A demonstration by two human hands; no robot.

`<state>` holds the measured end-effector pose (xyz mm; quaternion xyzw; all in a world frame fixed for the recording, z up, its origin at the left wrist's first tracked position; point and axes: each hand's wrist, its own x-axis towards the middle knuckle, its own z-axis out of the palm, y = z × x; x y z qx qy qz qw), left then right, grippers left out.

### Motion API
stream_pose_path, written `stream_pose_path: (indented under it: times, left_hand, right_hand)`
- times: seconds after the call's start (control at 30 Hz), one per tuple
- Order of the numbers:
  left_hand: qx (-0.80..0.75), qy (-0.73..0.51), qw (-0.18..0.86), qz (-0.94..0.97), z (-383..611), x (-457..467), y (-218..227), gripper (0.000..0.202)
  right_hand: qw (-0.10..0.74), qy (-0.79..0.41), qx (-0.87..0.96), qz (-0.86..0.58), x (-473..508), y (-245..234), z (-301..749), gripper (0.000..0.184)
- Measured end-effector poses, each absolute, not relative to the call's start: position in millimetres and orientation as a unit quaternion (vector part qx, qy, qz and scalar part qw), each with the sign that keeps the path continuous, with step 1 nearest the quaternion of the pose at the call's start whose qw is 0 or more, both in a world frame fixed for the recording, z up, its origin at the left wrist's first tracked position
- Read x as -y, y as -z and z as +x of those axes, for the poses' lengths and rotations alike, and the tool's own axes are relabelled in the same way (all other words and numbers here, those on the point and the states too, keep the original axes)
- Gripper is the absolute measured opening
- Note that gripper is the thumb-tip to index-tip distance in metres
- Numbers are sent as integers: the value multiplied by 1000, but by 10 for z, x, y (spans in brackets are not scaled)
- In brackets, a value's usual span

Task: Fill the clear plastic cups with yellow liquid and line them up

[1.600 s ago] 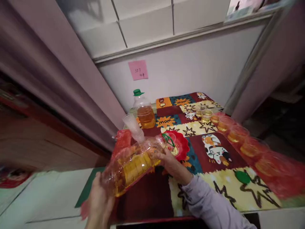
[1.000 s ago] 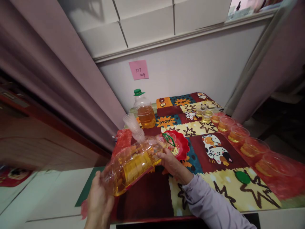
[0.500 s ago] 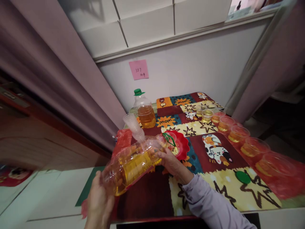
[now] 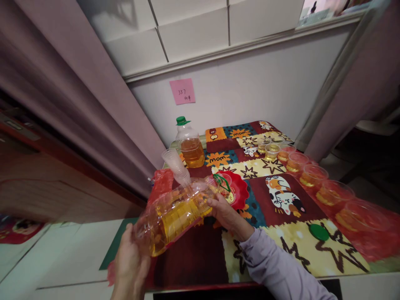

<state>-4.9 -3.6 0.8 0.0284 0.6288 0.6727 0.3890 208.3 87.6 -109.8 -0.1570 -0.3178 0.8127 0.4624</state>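
Note:
A large clear plastic bottle (image 4: 176, 214), part full of yellow liquid, lies tilted between my hands with its neck to the right. My left hand (image 4: 131, 254) is cupped round its base. Near the neck, my right hand (image 4: 223, 212) grips the bottle from the right side. A green plastic ring or strap (image 4: 221, 182) hangs at the mouth, which is over a red scalloped bowl (image 4: 242, 191). A clear cup stands in the bowl, partly hidden by the bottle. The round green cap (image 4: 318, 232) lies on the patterned mat (image 4: 293, 250).
A second bottle (image 4: 192, 152) of amber liquid, green cap on, stands at the back left beside a stack of clear cups (image 4: 175, 162). Several cups (image 4: 312, 175) holding yellow liquid line the right edge on red plastic. A pink note (image 4: 182, 91) is on the wall.
Hardly anything differs. My hands hold the bottle at almost the same tilt and place, and the view has shifted very slightly.

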Motion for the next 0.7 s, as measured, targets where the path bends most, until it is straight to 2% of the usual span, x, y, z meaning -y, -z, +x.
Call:
stream_pose_path:
  times: [0.7]
  left_hand:
    - [-629,-675,386,13,-27,31,-40,31]
  right_hand:
    - [463,-810,322,-160,-873,1119,2076,74]
